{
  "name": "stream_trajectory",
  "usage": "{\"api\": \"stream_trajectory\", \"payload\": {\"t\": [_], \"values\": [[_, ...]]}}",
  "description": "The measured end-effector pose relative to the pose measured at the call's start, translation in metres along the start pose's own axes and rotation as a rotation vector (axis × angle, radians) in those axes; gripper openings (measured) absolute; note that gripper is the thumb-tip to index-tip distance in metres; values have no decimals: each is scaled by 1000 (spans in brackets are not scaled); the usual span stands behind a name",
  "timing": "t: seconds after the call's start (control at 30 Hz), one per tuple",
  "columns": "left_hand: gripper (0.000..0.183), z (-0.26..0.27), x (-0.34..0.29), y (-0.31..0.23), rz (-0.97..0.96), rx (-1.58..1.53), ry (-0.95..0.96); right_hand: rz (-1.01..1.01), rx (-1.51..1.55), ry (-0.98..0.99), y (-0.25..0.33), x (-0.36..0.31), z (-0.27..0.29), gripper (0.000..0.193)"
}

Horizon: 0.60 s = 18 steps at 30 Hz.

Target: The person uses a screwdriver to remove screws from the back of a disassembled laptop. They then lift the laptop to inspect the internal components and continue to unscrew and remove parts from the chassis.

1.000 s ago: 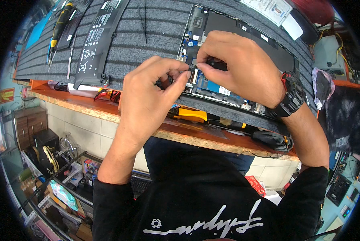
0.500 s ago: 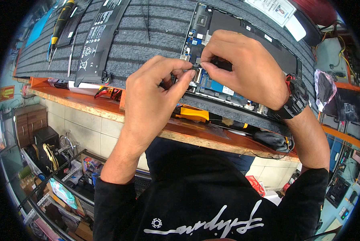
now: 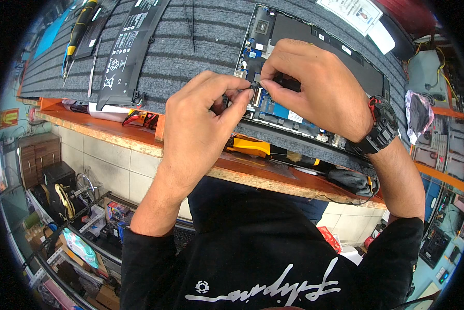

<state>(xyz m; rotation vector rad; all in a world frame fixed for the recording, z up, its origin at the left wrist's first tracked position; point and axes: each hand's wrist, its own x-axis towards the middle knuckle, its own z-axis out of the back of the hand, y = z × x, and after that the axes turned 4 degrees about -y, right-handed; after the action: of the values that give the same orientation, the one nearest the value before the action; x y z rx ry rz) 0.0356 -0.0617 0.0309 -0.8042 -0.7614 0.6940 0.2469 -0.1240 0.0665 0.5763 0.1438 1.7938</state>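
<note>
An opened laptop (image 3: pixel 307 32) lies on the grey striped mat, its inner parts and a blue circuit board (image 3: pixel 271 106) exposed. Over its left side, my left hand (image 3: pixel 198 119) pinches thumb and forefinger together beside a small dark piece at a connector. Close by, my right hand (image 3: pixel 314 85) wears a black watch and also has its thumb and forefinger pinched at the same spot. The fingers cover whatever they grip, so I cannot make it out. A pale connector strip (image 3: pixel 256 98) shows just below the fingertips.
On the mat's left lie a long black battery pack (image 3: pixel 124 57), a yellow-and-black screwdriver (image 3: pixel 80 32) and a thin metal tool (image 3: pixel 92 77). Under the bench top, a wooden shelf (image 3: pixel 232 168) holds a yellow tool (image 3: pixel 250 146). An identity card (image 3: pixel 357 14) rests at the far right.
Both hands stay pinched at the same spot on the laptop. My left hand has shifted very slightly to the right; otherwise little differs.
</note>
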Motion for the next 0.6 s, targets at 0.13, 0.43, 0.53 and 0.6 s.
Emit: {"api": "stream_trajectory", "payload": {"t": [0.13, 0.43, 0.53, 0.6], "values": [[16, -1, 0, 0, 6, -16, -3, -2, 4, 2, 1, 0, 1, 12], [16, 0, 0, -1, 12, 3, 3, -9, 1, 8, 1, 0, 0, 12], [12, 3, 2, -3, -8, 52, 39, 7, -5, -4, 1, 0, 0, 12], [12, 4, 2, -3, -8, 61, 45, 8, -5, -7, 1, 0, 0, 11]]}}
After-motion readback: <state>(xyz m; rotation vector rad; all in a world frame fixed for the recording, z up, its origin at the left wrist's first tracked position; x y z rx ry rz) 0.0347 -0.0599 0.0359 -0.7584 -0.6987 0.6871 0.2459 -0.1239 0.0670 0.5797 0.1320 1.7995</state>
